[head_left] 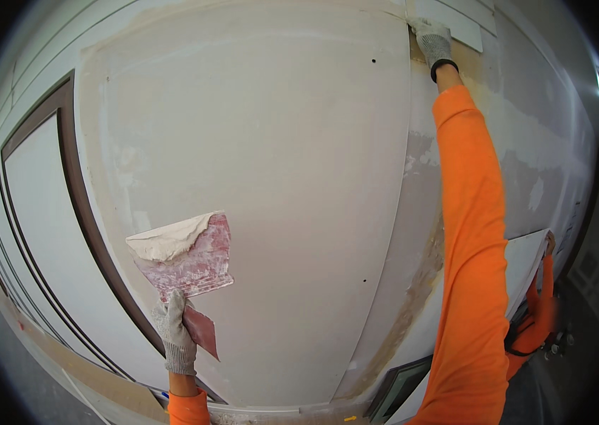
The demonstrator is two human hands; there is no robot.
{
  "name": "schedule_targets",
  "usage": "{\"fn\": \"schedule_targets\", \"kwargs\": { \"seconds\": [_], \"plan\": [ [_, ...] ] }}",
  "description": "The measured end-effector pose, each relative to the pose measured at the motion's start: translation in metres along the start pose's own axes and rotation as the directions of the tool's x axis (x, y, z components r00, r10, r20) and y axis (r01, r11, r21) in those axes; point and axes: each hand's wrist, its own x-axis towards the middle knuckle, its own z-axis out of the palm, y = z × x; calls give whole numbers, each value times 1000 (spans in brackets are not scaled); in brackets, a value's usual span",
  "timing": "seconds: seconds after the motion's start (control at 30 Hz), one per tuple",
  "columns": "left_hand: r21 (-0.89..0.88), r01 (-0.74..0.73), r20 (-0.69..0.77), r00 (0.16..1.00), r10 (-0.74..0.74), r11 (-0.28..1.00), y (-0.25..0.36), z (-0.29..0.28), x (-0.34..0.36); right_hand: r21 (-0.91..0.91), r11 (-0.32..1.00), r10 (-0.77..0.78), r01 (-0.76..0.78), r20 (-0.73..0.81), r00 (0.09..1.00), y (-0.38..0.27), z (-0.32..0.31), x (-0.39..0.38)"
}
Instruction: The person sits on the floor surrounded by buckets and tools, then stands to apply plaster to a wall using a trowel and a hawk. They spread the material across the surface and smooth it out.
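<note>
Putty (168,243) sits heaped on the pink trowel (189,258) at lower left, my left hand (175,333) clamped on its handle. My right hand (433,39), upper right, presses the wall (278,142); its grip I cannot tell. Tilting the trowel could drop the heap.

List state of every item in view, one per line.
left hand: gloved, gripping the red trowel handle
red trowel: held up, blade loaded with pale filler
filler: heaped on the blade's upper edge
right hand: gloved, arm stretched up, pressed on the wall seam
wall panel: mounted, joints partly filled
second person: crouched at lower right, hand on wall
</note>
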Motion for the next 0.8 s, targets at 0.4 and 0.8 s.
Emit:
{"fn": "schedule_targets", "kwargs": {
  "seconds": [0.4, 0.8],
  "plan": [
    [72, -1, -24, 1000, 3, 997, 4, 3, -8, -427, 785, -433, 448, 139, 891, 35, -10, 25],
    [117, -32, -13, 999, 33, 993, 2, 8, -7, 53, 998, 28, -21, -139, 990, 22, -10, 23]
  ]
}}
